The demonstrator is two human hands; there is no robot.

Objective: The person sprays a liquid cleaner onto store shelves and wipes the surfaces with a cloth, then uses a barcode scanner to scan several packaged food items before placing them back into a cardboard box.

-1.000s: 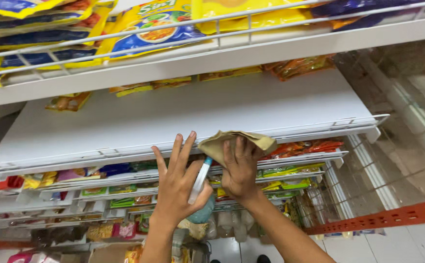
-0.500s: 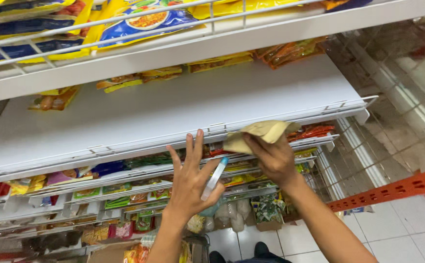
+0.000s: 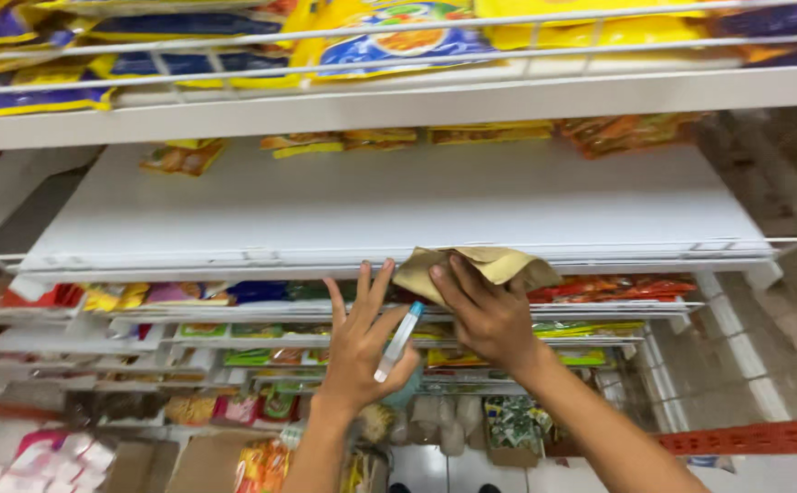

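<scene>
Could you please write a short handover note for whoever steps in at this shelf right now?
Left hand: fingers spread, raised below the shelf's front edge, with a small clear bottle with a blue cap tucked between thumb and palm.
Right hand: pressing a tan cloth onto the front wire rail of the white shelf.
Things: the shelf's surface is bare except for snack packets along the back. Full shelves sit above and below.
Done: the cloth is at the front edge, right of centre; no streaks or damp patches can be made out.
Left: cannot tell how much of the shelf has been wiped.
</scene>
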